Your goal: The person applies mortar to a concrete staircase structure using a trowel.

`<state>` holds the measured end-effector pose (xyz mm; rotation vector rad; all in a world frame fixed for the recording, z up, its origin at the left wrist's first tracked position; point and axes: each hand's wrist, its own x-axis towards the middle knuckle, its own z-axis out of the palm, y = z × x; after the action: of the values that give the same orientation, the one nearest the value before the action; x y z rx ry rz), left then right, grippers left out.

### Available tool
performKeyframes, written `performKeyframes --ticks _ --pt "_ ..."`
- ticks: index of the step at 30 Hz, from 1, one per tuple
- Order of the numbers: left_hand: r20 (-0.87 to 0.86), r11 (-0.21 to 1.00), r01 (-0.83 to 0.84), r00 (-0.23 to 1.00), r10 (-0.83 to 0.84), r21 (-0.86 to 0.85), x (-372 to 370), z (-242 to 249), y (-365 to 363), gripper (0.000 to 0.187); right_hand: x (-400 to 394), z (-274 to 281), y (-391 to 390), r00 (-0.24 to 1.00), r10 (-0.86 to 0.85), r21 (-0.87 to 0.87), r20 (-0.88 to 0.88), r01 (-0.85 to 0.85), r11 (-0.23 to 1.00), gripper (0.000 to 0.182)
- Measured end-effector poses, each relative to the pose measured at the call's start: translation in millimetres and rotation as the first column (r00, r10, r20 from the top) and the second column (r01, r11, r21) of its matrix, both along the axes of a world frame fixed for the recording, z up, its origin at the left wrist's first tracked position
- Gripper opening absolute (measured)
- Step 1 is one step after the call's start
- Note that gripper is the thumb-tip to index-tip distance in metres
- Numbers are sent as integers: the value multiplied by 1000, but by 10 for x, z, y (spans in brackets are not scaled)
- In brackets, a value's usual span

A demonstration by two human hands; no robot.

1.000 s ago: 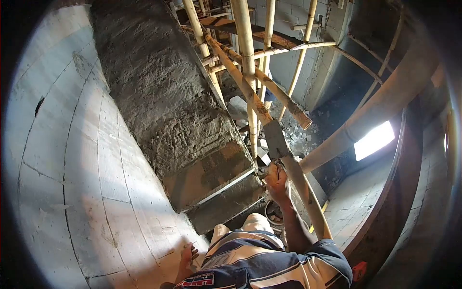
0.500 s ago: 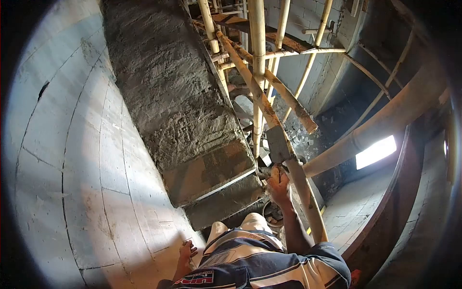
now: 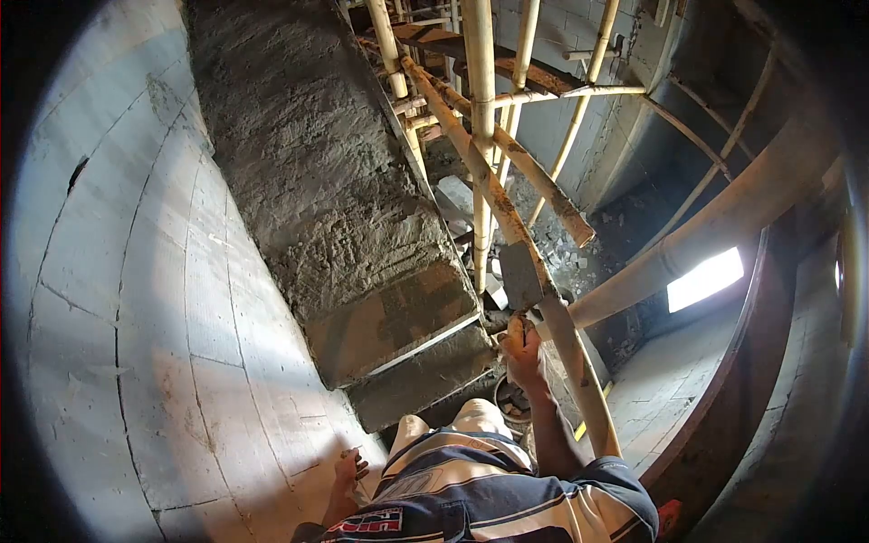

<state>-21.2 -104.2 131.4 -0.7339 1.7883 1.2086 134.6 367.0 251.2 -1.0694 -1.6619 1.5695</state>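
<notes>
My right hand [image 3: 522, 351] is wrapped round the handle of a trowel, whose flat rectangular grey blade [image 3: 520, 274] points up and away from me beside a slanting bamboo pole [image 3: 480, 172]. Down at the lower left, my left hand [image 3: 351, 469] is near the pale block wall [image 3: 163, 362], its fingers loosely bent and apart, with nothing visible in them. In front of my knees is a step edge [image 3: 389, 330] with smooth, damp-looking cement. Rough grey mortar [image 3: 299, 154] covers the sloping surface beyond it.
Several upright bamboo poles [image 3: 482, 109] and crossing ones stand ahead to the right. A thick pole [image 3: 697, 240] runs across the right side. Rubble [image 3: 575, 258] lies below them. By my right forearm is a round container [image 3: 514, 412] with dark material inside.
The view has shifted very slightly. My right hand keeps hold of the trowel in nearly the same place, and my left hand stays low by the wall.
</notes>
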Motion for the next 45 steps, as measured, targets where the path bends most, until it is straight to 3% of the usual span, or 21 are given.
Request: performKeyframes --ticks 2,5,7,8,10,11,14,16,19,22,26,27,28,30,32,36,40,41,42,43,45 --pt "-10 1000 9 1000 -9 -3 -7 -39 1 19 5 -24 12 1000 17 -6 14 -17 1000 48" --pt "-24 1000 11 1000 -11 -4 5 -46 14 21 -5 -8 7 999 -23 133 36 18 991 47" --pt "-29 1000 4 1000 -4 0 3 -49 8 22 -40 207 31 992 6 -186 -127 -30 982 49" --pt "-19 1000 7 1000 -7 -4 -3 -60 2 21 -93 215 46 992 11 -184 -126 -34 982 49" --pt "-9 1000 6 1000 -6 -2 -27 -98 -10 20 -210 283 86 952 -103 39 -289 119 992 42" --pt "-9 1000 5 1000 -5 8 -36 -122 -25 20 -187 451 96 957 -88 -137 -277 51 989 30" --pt "-18 999 -17 1000 17 36 -16 -177 -53 20 -271 549 201 956 -28 45 -291 43 998 20" --pt "-26 998 -41 999 43 54 12 -181 -53 21 -315 613 181 939 -37 47 -343 56 997 19" --pt "-32 996 -81 996 82 40 82 -224 -46 22 -298 633 148 990 -13 147 -140 34 989 21" --pt "-26 993 -108 994 110 54 168 -250 -113 24 -319 218 193 982 5 340 -190 61 938 30" --pt "-1 994 -94 996 94 52 237 -436 -241 35 -312 130 191 979 16 167 -203 18 986 23" --pt "11 995 -91 996 91 47 235 -503 -267 36 -290 163 219 986 13 12 -164 -11 1000 20" --pt "15 995 -94 996 93 46 212 -553 -290 38 -268 187 248 984 26 17 -175 -23 1000 20" --pt "-15 994 -105 994 106 43 206 -436 -249 36 -384 242 291 950 37 308 -311 64 949 20" --pt "35 993 -90 995 88 72 143 -510 -306 33 -348 552 221 995 -15 316 -97 45 948 19" --pt "-12 988 -84 996 86 126 87 -387 -244 35 -449 262 334 981 -24 277 -192 77 958 25" --pt "-25 994 -55 998 58 94 87 -326 -232 35 -433 351 248 995 -54 318 -89 79 945 31" --pt "-20 997 -47 999 49 60 51 -380 -231 34 -456 464 219 995 -57 261 -78 76 962 32" --pt "1 999 -10 1000 10 46 60 -426 -283 34 -468 288 370 999 -36 -2 8 36 999 33" --pt "-1 996 -46 999 46 73 53 -373 -285 32 -496 103 489 994 -72 83 83 65 994 36" --pt "-34 995 -66 997 69 80 27 -322 -266 29 -620 -139 787 997 -4 423 -78 37 905 36"
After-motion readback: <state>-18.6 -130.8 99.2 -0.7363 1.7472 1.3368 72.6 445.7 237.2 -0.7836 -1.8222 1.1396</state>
